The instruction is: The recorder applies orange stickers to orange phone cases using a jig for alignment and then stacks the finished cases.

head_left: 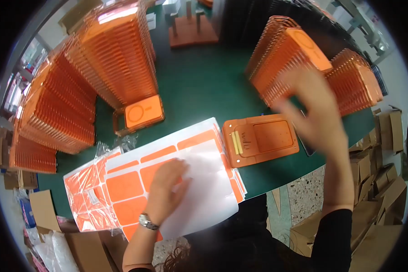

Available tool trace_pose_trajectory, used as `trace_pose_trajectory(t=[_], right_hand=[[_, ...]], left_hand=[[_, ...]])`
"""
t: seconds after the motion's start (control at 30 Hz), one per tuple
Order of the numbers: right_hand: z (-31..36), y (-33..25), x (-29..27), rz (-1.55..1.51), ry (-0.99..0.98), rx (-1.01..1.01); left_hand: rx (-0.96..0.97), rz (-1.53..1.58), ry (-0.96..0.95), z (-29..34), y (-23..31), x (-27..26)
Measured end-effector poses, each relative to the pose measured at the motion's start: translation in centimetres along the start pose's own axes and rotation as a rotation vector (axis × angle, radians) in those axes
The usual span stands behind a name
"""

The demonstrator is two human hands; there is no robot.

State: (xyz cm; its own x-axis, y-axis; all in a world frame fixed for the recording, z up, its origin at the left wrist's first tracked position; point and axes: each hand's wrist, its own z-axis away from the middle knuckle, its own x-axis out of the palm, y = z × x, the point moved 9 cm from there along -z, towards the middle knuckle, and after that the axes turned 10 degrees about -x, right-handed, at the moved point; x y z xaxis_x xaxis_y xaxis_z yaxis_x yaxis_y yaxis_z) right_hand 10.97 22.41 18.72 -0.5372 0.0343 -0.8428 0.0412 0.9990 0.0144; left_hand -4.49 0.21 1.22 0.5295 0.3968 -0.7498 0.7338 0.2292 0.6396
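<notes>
My left hand (167, 186), a metal watch (148, 221) on its wrist, lies on sheets of orange rounded-rectangle stickers (124, 187). Its fingers rest beside a bare white backing sheet (201, 195), thumb apart. To the right, my right hand (315, 109) is in the air and smeared by motion, so its grip cannot be made out. Behind it rises a stack of thin orange cases (281, 59) with clear edges. Below and left of that hand, an orange fixture tray (263, 138) with a sunken rectangle and a yellow strip sits on the green table.
Tall stacks of orange cases (118, 54) line the left side, with one low orange case (144, 111) before them. Another stack (354, 81) stands far right. A pegged orange-brown block (193, 31) is at the back. Plastic-wrapped sticker sheets (88, 199) lie left; cardboard boxes (371, 199) fill the right floor.
</notes>
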Motion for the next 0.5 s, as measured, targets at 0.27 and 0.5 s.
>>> trace_pose_trajectory(t=[0.27,0.5], right_hand=[[7.0,-15.5,15.0,-0.701,-0.264,0.024],[0.5,-21.2,23.9,-0.443,-0.382,-0.251]], left_hand=[[-0.095,-0.120,-0.010,5.6,-1.5,0.3],[-0.122,-0.167,0.032,10.4,-0.3,2.9]])
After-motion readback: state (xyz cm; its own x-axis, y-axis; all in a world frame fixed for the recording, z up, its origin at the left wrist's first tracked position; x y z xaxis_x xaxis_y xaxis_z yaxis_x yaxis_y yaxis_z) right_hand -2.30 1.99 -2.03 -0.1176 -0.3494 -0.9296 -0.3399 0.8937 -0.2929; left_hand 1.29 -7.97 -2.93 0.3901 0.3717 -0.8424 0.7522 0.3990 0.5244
